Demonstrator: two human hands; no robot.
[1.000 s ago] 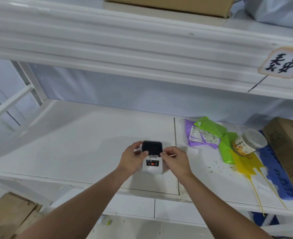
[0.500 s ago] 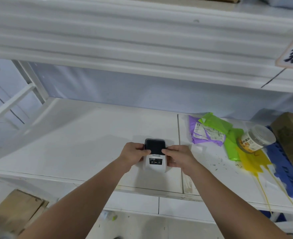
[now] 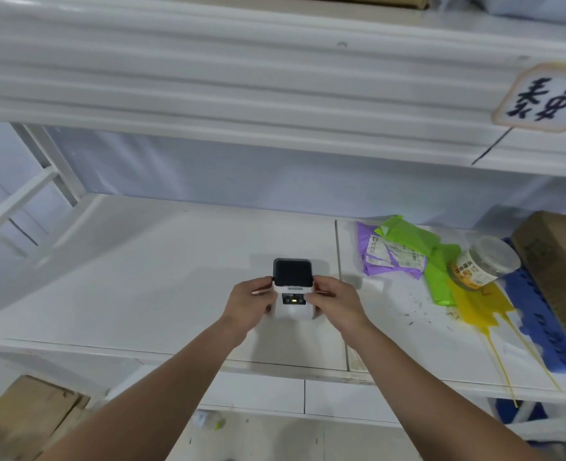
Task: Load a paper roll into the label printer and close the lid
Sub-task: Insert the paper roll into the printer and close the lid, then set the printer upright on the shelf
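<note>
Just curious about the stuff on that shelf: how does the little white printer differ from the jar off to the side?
The label printer stands upright and is held by both hands; the jar lies tipped, untouched. The printer is white and boxy with a dark lid; the jar is round, clear, with an orange label. Both sit on the white shelf.

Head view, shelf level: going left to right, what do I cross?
left hand → label printer → right hand → purple mailer → green bags → plastic jar → cardboard box
</note>
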